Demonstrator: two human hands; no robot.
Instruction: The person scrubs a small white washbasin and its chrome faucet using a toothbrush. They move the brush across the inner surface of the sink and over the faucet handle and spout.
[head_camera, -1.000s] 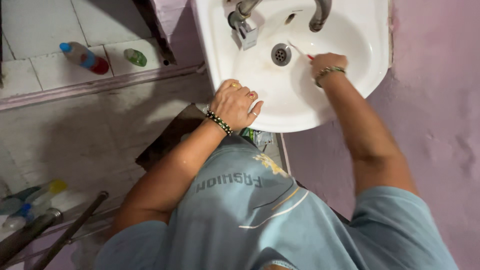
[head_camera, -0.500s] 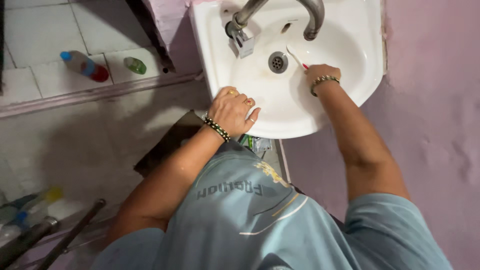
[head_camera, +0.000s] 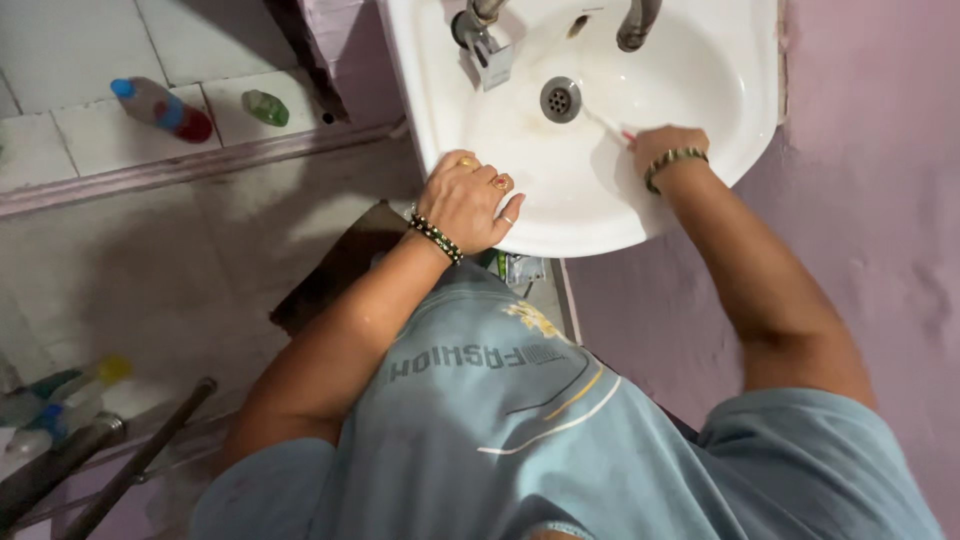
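I read this as mid-scrub: my right hand (head_camera: 668, 148) is closed around a red-handled toothbrush (head_camera: 610, 125), its head down in the white washbasin (head_camera: 600, 215) near the drain (head_camera: 560, 99); my left hand (head_camera: 468, 203) lies open, braced on the rim; next calls for steady strokes across the bowl

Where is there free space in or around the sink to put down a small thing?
The sink bowl is bare between the left hand on the front rim and the drain. It is crowded by the tap and spout, and where the right hand holds the toothbrush. Grey floor below the two bottles is free.
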